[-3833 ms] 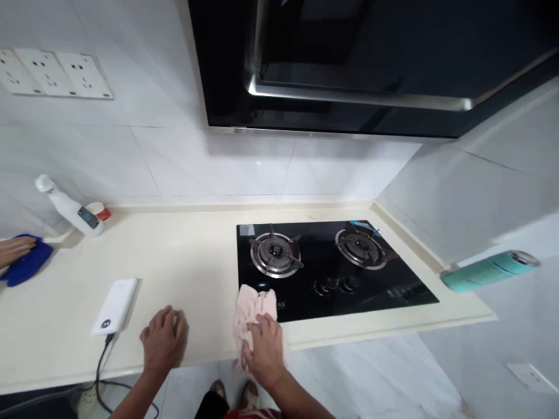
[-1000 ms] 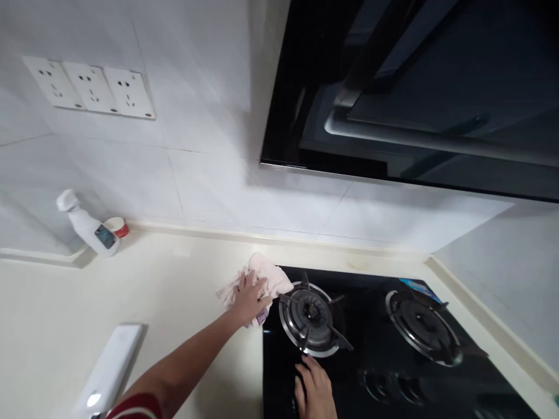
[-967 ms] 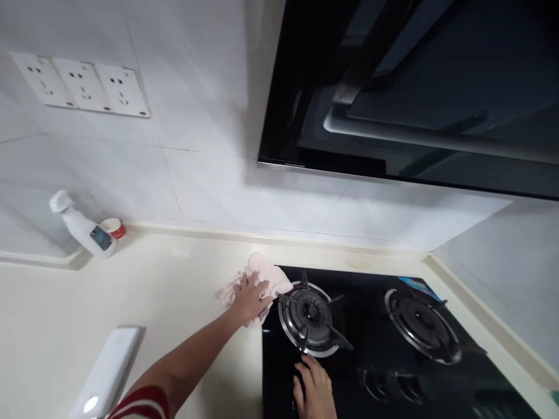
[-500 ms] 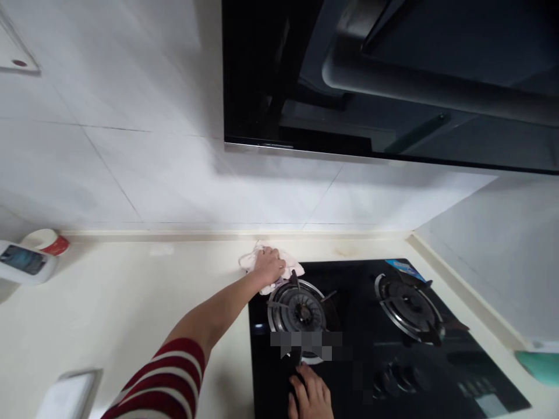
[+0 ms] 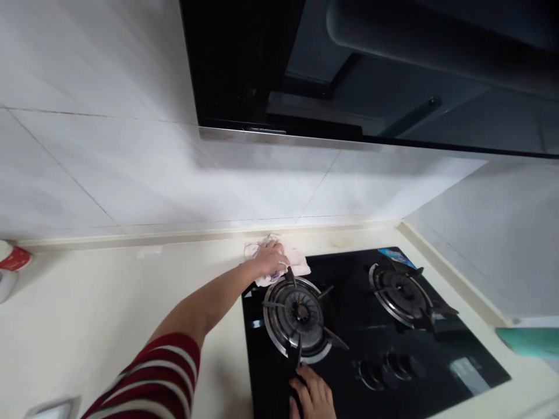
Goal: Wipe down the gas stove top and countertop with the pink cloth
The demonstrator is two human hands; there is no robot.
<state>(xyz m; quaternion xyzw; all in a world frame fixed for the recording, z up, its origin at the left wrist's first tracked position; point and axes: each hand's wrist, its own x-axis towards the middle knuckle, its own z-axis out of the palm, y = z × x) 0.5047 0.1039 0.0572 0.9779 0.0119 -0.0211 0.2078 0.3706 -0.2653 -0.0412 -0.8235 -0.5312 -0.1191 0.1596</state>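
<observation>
Left hand (image 5: 269, 259), fingers curled, holds pale pink cloth (image 5: 299, 263) at rear left corner of gas hob (image 5: 349, 291). Right hand (image 5: 313, 394), fingers bent, near left burner (image 5: 302, 312); can't tell if gripping.

Kitchen: two-burner hob (image 5: 349, 308) in pale counter (image 5: 87, 314), black hood (image 5: 375, 87) above, tiled wall (image 5: 144, 180).

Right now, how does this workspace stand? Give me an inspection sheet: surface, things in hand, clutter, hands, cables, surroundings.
Surface: pale countertop, with a yellowish mark behind the black hob.
Things in hand: pink cloth, bunched at the hob's back left corner.
Clutter: red-and-white cup and white object, both cut off by the frame; green cylinder at right.
Hands: left hand on the cloth; right hand by the left burner's front prong, contact unclear.
Cables: nothing seen.
Surroundings: tiled wall behind; black range hood above.
</observation>
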